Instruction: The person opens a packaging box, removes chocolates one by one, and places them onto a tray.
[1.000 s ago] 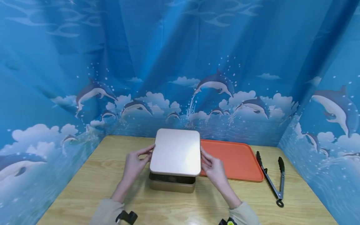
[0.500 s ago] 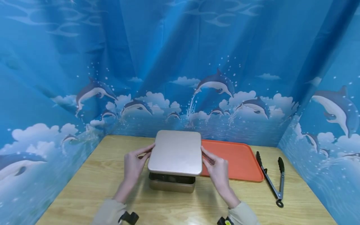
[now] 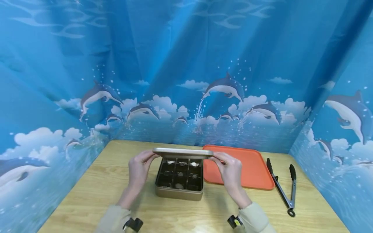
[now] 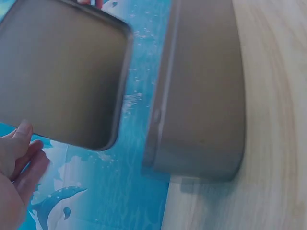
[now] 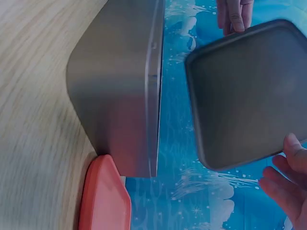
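Lid point(image 3: 183, 153) raised, tilted, pinched at opposite edges by your left hand point(image 3: 138, 170) and right hand point(image 3: 232, 171). Below your grip: tin point(image 3: 179, 194), nine dark compartments, several with pale bits point(image 3: 179, 186), kind unclear. Tray point(image 3: 253, 168) beyond right hand.

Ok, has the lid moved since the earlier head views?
Yes: the lid has tilted, its near edge swinging up the picture, from near the front rim of the tin to its back compartments.
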The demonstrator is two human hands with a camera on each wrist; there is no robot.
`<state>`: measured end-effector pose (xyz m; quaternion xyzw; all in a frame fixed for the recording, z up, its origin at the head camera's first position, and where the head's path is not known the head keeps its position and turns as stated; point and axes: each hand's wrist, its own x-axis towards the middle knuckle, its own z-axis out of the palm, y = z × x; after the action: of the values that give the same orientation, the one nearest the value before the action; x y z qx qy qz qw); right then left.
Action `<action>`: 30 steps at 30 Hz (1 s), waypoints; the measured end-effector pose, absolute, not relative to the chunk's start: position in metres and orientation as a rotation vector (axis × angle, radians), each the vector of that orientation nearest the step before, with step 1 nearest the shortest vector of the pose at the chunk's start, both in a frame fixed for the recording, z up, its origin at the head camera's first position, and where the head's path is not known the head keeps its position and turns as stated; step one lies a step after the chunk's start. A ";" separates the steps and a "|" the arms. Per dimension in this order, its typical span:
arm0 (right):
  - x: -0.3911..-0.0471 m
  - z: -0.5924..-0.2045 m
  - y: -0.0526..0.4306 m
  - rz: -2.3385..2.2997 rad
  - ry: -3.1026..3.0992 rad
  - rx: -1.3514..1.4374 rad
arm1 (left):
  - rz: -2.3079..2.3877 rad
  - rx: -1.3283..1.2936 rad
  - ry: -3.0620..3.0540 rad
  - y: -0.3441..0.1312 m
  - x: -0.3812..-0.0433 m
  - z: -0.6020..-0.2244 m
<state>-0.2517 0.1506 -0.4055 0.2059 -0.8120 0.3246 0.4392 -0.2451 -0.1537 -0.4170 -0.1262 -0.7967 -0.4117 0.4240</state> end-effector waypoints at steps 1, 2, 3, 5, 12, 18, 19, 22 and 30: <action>-0.253 -0.405 0.151 0.816 -2.028 0.504 | -1.049 -0.305 -2.002 -0.154 -0.246 -0.416; -0.253 -0.404 0.150 0.829 -2.039 0.495 | -1.071 -0.289 -2.017 -0.155 -0.247 -0.415; -0.254 -0.404 0.150 0.853 -2.055 0.482 | -1.105 -0.269 -2.032 -0.155 -0.247 -0.414; -0.255 -0.403 0.150 0.930 -2.108 0.446 | -1.185 -0.220 -2.083 -0.156 -0.248 -0.411; -0.261 -0.406 0.146 1.579 -2.274 0.296 | -1.597 -0.076 -2.235 -0.156 -0.253 -0.408; -0.265 -0.419 0.144 1.975 -2.368 0.151 | -1.785 0.086 -2.277 -0.157 -0.257 -0.413; -0.265 -0.420 0.144 2.030 -2.369 0.131 | -1.792 0.104 -2.285 -0.157 -0.256 -0.414; -0.264 -0.423 0.145 2.123 -2.374 0.090 | -1.817 0.114 -2.297 -0.158 -0.257 -0.415; -0.263 -0.425 0.141 2.192 -2.359 0.081 | -1.806 0.074 -2.348 -0.163 -0.256 -0.417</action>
<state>-0.2626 0.1412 -0.4252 0.0252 -0.7317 0.6800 -0.0396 -0.2555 -0.1631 -0.4172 0.0250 -0.7892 -0.6072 0.0891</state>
